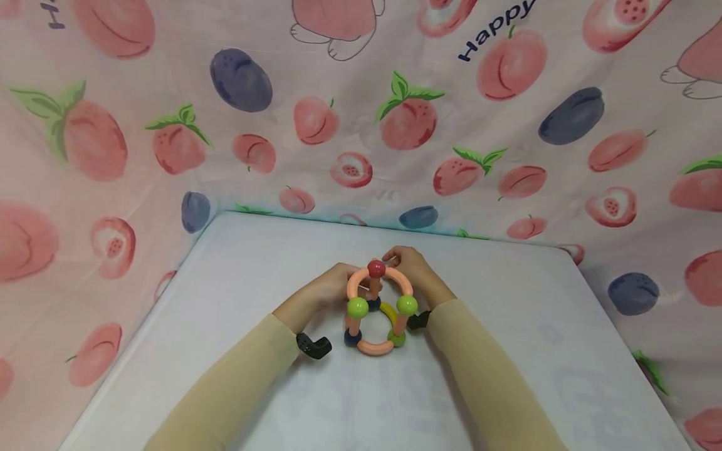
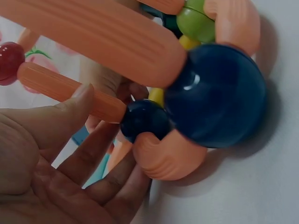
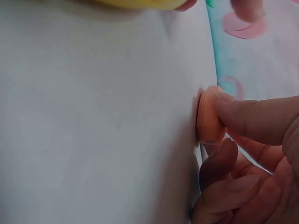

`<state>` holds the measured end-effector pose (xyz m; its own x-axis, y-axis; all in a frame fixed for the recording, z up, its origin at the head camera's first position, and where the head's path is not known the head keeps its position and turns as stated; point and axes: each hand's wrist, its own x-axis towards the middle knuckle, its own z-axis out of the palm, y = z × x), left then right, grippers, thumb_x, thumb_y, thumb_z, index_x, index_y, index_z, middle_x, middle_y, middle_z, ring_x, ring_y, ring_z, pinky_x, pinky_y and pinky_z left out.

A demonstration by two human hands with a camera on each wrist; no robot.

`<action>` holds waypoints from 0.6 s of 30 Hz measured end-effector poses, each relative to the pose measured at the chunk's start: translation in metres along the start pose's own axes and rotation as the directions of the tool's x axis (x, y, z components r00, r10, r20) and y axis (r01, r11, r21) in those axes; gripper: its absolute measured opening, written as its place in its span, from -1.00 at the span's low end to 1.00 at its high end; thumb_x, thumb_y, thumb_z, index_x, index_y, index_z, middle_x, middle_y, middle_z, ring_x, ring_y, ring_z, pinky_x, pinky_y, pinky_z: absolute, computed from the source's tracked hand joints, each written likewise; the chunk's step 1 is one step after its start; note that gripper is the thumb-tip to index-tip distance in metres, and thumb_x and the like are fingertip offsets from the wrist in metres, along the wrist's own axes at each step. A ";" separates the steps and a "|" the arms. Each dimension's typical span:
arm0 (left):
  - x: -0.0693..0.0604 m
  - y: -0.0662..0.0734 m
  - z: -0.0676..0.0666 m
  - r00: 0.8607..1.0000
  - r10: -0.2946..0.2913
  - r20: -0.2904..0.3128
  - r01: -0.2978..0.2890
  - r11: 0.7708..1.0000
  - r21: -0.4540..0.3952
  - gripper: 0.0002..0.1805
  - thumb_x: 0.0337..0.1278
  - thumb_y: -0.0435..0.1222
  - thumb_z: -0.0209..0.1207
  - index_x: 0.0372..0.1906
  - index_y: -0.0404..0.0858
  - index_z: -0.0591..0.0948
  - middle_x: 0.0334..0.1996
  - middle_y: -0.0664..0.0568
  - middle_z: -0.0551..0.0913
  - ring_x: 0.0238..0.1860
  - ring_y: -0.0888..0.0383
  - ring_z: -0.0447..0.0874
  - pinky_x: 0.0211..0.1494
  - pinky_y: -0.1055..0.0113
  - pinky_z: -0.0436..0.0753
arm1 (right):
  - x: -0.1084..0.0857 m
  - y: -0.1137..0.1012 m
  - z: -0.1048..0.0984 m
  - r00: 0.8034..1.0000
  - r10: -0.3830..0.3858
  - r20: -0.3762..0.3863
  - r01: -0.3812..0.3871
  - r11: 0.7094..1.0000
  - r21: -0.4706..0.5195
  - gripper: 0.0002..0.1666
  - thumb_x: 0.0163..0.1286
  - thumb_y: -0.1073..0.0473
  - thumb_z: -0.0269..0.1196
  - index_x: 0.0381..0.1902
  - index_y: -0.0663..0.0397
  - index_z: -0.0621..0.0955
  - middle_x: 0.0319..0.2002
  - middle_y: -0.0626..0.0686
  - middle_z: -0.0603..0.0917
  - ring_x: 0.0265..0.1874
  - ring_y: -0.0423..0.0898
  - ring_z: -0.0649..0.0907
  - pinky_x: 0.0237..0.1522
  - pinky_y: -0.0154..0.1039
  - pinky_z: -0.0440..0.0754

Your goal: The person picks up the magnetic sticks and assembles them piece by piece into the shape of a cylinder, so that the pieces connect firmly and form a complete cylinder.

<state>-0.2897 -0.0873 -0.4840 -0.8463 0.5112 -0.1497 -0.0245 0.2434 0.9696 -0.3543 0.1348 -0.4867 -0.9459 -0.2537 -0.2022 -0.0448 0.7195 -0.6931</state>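
Observation:
A toy frame of orange rods and coloured balls stands on the table, with a red ball [image 1: 376,269] at the top back and light green balls [image 1: 358,307] on its upper front corners. Its base has dark blue balls [image 2: 215,95], a green ball [image 1: 397,338] and a yellow curved rod [image 1: 388,311]. Behind the frame's left side, my left hand [image 1: 337,283] holds an upright orange rod [image 2: 70,86], thumb laid across it. My right hand [image 1: 414,268], behind the frame to the right, pinches a short orange piece [image 3: 210,114] between thumb and fingers, close to the tabletop.
The white-covered table [image 1: 254,250] ends at a fruit-printed cloth [image 1: 350,125] hanging behind and at the sides. Black wrist-worn devices [image 1: 313,346] sit near both cuffs, the right one close to the toy frame.

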 end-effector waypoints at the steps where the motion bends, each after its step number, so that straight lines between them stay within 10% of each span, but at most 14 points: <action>1: 0.001 -0.001 0.000 1.000 -0.003 0.006 0.003 1.000 0.005 -0.76 0.29 -0.43 0.40 0.03 -0.32 0.82 0.07 -0.08 0.85 0.15 0.11 0.76 0.22 0.30 0.68 | -0.001 0.002 -0.001 1.000 0.001 0.002 -0.001 1.000 -0.004 -0.58 0.46 0.02 0.43 0.17 0.08 0.69 -0.06 0.14 0.72 -0.12 0.02 0.66 -0.13 -0.20 0.67; 18: -0.012 -0.006 -0.001 0.995 -0.029 -0.094 0.036 0.997 0.072 -0.70 0.18 -0.33 0.52 0.01 -0.27 0.85 -0.06 -0.02 0.89 0.08 0.15 0.73 -0.03 0.40 0.65 | -0.019 0.011 -0.013 0.997 0.070 -0.023 -0.071 0.995 -0.075 -0.61 0.35 0.05 0.50 0.08 -0.01 0.71 -0.10 0.10 0.71 -0.12 0.04 0.64 -0.07 -0.14 0.68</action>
<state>-0.2800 -0.0958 -0.4875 -0.8914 0.4245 -0.1589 -0.0163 0.3204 0.9471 -0.3410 0.1560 -0.4818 -0.9539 -0.1881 -0.2340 -0.0014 0.7822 -0.6230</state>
